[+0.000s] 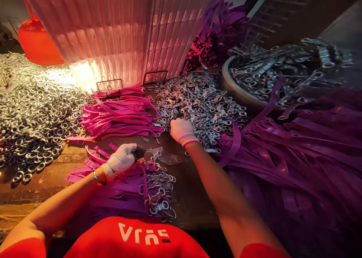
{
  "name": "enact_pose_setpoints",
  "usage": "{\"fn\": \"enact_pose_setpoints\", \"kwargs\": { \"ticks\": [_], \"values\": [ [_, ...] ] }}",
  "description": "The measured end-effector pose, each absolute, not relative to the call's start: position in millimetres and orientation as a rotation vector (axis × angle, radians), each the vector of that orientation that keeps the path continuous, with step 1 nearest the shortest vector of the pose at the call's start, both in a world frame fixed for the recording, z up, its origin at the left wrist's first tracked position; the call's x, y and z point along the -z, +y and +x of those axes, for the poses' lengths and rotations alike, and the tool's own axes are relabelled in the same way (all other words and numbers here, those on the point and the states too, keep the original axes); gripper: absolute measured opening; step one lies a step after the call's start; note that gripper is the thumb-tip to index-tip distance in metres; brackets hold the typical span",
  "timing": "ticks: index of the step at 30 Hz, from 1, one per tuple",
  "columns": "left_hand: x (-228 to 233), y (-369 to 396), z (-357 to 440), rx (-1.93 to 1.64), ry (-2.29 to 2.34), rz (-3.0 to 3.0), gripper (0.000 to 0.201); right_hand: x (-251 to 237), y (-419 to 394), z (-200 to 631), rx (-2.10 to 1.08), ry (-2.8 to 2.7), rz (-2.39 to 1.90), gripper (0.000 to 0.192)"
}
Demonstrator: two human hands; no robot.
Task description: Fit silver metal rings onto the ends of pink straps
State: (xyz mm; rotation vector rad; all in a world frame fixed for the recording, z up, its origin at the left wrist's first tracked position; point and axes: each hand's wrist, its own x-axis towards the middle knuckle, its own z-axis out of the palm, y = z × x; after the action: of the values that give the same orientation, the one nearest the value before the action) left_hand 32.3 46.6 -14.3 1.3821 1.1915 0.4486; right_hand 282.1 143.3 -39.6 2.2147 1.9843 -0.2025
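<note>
My left hand (121,160), in a white dotted glove with dark fingertips, is pinched closed over a bundle of pink straps (113,201). A flat shiny metal piece (154,150) sticks out to the right from its fingertips. Metal ringed fittings (161,194) lie at the right ends of these straps. My right hand (181,131), also gloved, is closed at the near left edge of a heap of ringed metal fittings (198,99). Its fingertips point away from me, so whatever they grip is hidden. Another stack of pink straps (118,116) lies beyond my left hand.
Loose metal rings (34,111) are heaped at the left. Ribbed translucent panels (113,35) stand at the back, beside a hanging red object (41,41). At the right, a tub (230,81) overflows with metal fittings, and purple straps (296,152) pile up before it.
</note>
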Motion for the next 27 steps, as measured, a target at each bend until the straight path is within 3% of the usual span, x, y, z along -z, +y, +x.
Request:
{"fn": "enact_pose_setpoints", "kwargs": {
  "ticks": [4, 9, 12, 15, 20, 23, 27],
  "values": [
    [-2.3, 35.0, 12.5, -0.490, 0.913, 0.785, 0.038, 40.7, 138.0, 286.1, 0.203, 2.004, 2.220, 0.031],
    [-19.6, 20.8, -1.4, -0.435, 0.702, 0.548, 0.042, 29.2, 106.8, 291.0, 0.133, 2.101, 2.379, 0.037],
    [-19.2, 15.2, -1.8, -0.387, 0.707, 0.668, 0.048, 14.5, 66.8, 268.5, 0.544, 2.501, 2.444, 0.041],
    [-13.3, 10.6, 3.1, -0.394, 0.742, 0.764, 0.044, -3.9, 22.0, 231.0, 1.111, 2.990, 2.066, 0.041],
    [-5.0, 6.1, 12.1, -0.549, 0.737, 0.862, 0.026, -23.8, -13.6, 192.3, 1.250, 3.149, 1.602, 0.049],
    [-12.0, 3.2, 11.3, -0.538, 0.745, 0.906, 0.024, -24.2, -14.7, 192.3, 1.469, 3.048, 1.837, 0.043],
    [-22.9, -7.0, 12.9, -0.583, 0.827, 0.868, 0.033, -16.1, -17.0, 190.4, 1.861, 2.726, 2.471, 0.021]
  ]
}}
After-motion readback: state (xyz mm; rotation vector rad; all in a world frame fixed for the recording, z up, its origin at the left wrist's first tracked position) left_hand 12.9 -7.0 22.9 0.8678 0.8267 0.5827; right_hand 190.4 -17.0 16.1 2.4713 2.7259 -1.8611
